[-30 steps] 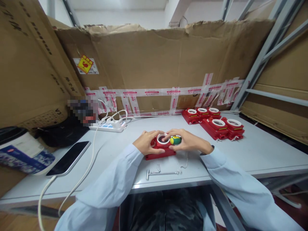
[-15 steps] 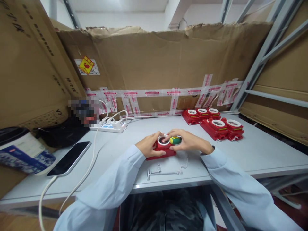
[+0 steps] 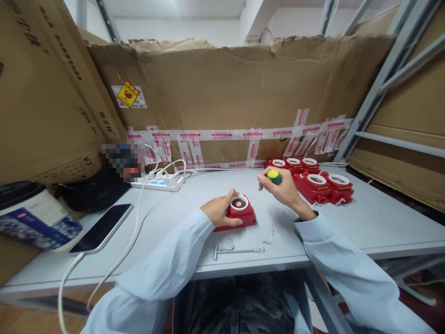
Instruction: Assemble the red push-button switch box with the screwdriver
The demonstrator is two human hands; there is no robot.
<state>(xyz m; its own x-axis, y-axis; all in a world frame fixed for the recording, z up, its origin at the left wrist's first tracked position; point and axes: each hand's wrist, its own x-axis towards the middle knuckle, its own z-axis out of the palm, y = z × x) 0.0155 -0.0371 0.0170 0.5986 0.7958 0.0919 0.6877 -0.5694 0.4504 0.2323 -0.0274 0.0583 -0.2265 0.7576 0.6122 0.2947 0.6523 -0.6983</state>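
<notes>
A red box with a white ring on top [image 3: 243,211] sits on the grey table [image 3: 365,218] in front of me. My left hand [image 3: 220,212] grips its left side, fingers curled round the edge. My right hand [image 3: 283,189] is raised to the right of the box, fingers closed round a small screwdriver with a green and yellow handle [image 3: 274,176], its yellow end facing me.
Several more red boxes [image 3: 313,178] stand at the back right. A metal T-handle key [image 3: 236,250] and small hex keys lie near the front edge. A phone [image 3: 100,227], a power strip [image 3: 158,183] with white cables and cardboard walls surround the table.
My right hand has lifted the screwdriver off the red box and moved up and to the right. The left hand stays on the box.
</notes>
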